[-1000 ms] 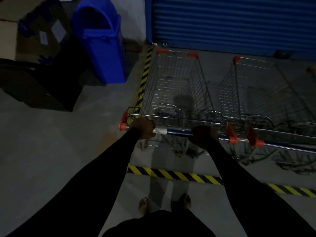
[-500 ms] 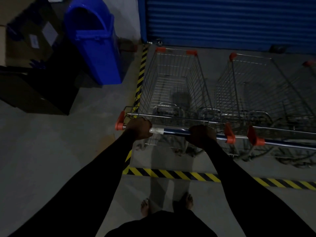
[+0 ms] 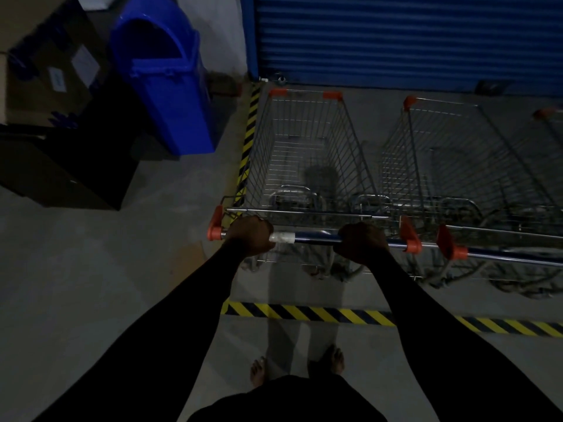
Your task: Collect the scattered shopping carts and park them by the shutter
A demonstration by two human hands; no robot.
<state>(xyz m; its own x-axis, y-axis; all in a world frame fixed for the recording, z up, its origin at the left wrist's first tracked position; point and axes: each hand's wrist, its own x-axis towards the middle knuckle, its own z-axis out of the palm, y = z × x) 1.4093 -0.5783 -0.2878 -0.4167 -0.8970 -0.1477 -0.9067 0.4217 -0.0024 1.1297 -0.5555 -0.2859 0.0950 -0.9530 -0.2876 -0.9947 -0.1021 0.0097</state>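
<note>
The blue shutter (image 3: 408, 41) fills the far wall ahead of you, and the grey floor (image 3: 91, 284) runs from it back to your bare feet. A blue bin (image 3: 164, 83) leans to the left of the shutter, with cardboard boxes (image 3: 45, 62) further left.

Your shopping cart (image 3: 304, 153) stands directly in front of you, inside the yellow-and-black floor tape (image 3: 304, 312), its left side running along the tape strip that leads to the shutter. Its long axis runs straight away from you, with the narrow front end just short of the shutter's base and the handle bar (image 3: 313, 237) crosswise at your end. A second cart (image 3: 457, 159) stands just beside it on the right, pointing the same way, with the orange ends of the two handles close together. The corner of a third cart (image 3: 548, 117) shows at the right edge.

Your arms reach forward in dark sleeves. Your left hand (image 3: 251, 236) is wrapped tight around the handle bar near its left orange cap, just beside a band of pale tape (image 3: 283, 237). Your right hand (image 3: 362, 242) is clamped on the same bar nearer its right end, knuckles up. The hands are well apart.
</note>
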